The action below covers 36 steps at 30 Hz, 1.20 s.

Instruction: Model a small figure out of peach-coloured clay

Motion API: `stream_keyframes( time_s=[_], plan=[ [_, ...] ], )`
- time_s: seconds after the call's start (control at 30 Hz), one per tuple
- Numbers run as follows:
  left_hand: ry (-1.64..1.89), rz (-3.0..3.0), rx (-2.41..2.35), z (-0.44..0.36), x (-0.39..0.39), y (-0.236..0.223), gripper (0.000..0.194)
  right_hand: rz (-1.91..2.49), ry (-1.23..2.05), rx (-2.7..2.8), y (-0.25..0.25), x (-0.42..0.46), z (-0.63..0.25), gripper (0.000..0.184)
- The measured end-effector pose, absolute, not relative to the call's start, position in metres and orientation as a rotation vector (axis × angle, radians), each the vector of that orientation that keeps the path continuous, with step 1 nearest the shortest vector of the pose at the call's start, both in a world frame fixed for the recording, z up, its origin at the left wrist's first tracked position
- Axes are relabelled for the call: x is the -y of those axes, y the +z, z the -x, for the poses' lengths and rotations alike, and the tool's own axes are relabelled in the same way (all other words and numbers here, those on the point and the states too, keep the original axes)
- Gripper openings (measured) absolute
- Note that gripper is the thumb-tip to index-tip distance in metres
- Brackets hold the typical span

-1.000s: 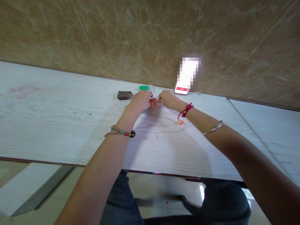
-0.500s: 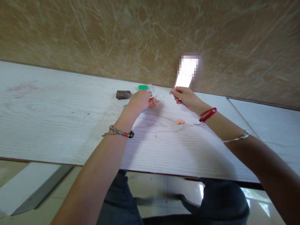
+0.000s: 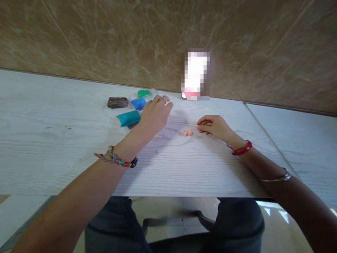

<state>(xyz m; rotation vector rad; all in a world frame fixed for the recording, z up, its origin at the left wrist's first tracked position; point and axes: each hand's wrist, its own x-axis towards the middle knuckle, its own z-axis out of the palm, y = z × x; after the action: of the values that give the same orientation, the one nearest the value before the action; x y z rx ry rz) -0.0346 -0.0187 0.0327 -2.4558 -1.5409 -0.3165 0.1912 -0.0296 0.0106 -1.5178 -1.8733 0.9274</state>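
My left hand (image 3: 157,113) hovers palm down over the back of the table, fingers bent and apart; nothing shows in its grip, though the space beneath the palm is hidden. Close to its left side are a teal packet (image 3: 129,118), a blue packet (image 3: 138,103) and a green one (image 3: 143,93) in clear wrapping. A wrapped brown block (image 3: 117,102) lies farther left. Small peach-coloured lumps, like modelling clay (image 3: 187,133), rest on the table just left of my right hand (image 3: 214,125). That hand has loosely curved fingers, with nothing visible in them.
A phone-like bright screen (image 3: 195,73), partly pixelated, leans against the brown marbled wall (image 3: 105,42) behind the white wood-grain table (image 3: 65,151). A seam (image 3: 271,137) crosses the table at right. My legs are below the front edge.
My right hand has come down from in front of the screen to beside the peach lumps. The peach clay seen at my left hand is out of sight, and more packets show as the view shifted.
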Motion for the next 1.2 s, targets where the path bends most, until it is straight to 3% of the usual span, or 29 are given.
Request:
stream_keyframes(
  time_s=[0.13, 0.37, 0.5, 0.77, 1.1, 1.2],
  plan=[
    [-0.258, 2.499, 1.367, 0.027, 0.017, 0.023, 0.028, 1.359, 0.306, 2.285, 0.009, 0.033, -0.189, 0.007],
    [-0.481, 2.543, 1.178, 0.027, 0.009, 0.014, 0.024, 1.183, -0.127, 2.493, -0.009, 0.032, -0.19, 0.021],
    [-0.55, 2.574, 1.133, 0.027, 0.007, 0.014, 0.023, 1.159, -0.1, 2.514, -0.01, 0.029, -0.189, 0.023],
    [-0.55, 2.65, 1.111, 0.031, 0.004, 0.013, 0.026, 1.283, 0.358, 2.248, -0.002, 0.029, -0.186, 0.015],
    [-0.491, 2.715, 1.037, 0.034, -0.001, 0.007, 0.026, 1.14, 0.053, 2.591, 0.003, 0.04, -0.2, 0.026],
    [-0.478, 2.704, 1.009, 0.035, 0.0, 0.008, 0.025, 1.14, -0.082, 2.73, 0.005, 0.041, -0.198, 0.038]
  ],
)
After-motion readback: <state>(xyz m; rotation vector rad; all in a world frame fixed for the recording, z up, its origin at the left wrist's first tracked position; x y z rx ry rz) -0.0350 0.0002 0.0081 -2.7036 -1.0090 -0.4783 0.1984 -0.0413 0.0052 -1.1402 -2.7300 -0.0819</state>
